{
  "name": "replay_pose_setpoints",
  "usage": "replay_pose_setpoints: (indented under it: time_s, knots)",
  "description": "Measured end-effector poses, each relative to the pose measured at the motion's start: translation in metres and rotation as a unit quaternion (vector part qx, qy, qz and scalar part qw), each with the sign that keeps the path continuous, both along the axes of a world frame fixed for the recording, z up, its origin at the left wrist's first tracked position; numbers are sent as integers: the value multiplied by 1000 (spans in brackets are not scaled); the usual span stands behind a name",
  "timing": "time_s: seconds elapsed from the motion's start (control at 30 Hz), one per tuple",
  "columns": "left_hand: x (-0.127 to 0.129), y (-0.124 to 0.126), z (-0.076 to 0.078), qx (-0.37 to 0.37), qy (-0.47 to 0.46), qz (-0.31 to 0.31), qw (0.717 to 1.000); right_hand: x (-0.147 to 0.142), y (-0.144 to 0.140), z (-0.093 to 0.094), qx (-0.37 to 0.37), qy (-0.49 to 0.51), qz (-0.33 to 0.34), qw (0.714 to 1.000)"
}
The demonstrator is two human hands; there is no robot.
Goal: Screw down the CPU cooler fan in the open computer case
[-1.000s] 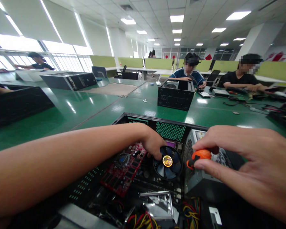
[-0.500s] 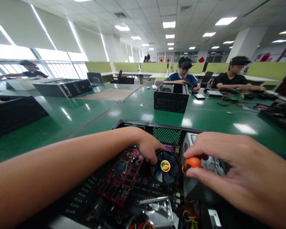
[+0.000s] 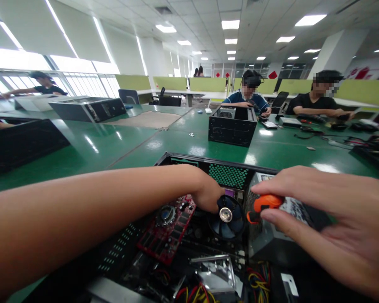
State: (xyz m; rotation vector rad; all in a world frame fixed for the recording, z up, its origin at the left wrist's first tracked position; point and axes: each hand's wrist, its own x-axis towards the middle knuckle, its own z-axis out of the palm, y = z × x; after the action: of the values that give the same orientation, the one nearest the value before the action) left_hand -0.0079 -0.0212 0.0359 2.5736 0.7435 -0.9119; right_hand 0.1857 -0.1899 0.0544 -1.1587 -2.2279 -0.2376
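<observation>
An open black computer case [image 3: 183, 159] lies in front of me on the green table. My left hand [image 3: 208, 191] reaches inside and rests on the rim of the blue cooler fan [image 3: 229, 219], beside a red circuit card [image 3: 169, 229]. My right hand [image 3: 318, 210] pinches the orange handle of a screwdriver [image 3: 265, 203] above the grey power supply [image 3: 271, 240], its shaft pointing down next to the fan. The left fingertips are hidden behind the fan edge.
Coloured cables [image 3: 196, 292] fill the near part of the case. A second black case [image 3: 233, 125] stands further back on the green table [image 3: 113, 143]. Two people sit across at the far right with tools and cables. Another case [image 3: 88, 108] lies far left.
The view has shifted slightly. My left hand has slid a little onto the fan's upper left rim, and the fan's centre sticker now looks silver instead of gold. My right hand keeps its hold.
</observation>
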Motion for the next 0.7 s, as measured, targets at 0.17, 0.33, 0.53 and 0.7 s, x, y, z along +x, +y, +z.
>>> replay_pose_setpoints:
  time_s: [0.17,0.33,0.53,0.7]
  knots:
    - [-3,15,-20,-50,-42,15,998,-8,-10,-8,-28,30,45,998]
    - [-8,13,-22,-72,-46,-1,996,-9,-3,-14,-60,-5,83,995]
    - [-10,7,-19,-68,-46,25,996,-10,-3,-8,-105,-26,115,987]
    - [-13,10,-24,-85,-58,32,994,-12,-11,-17,-108,24,82,990]
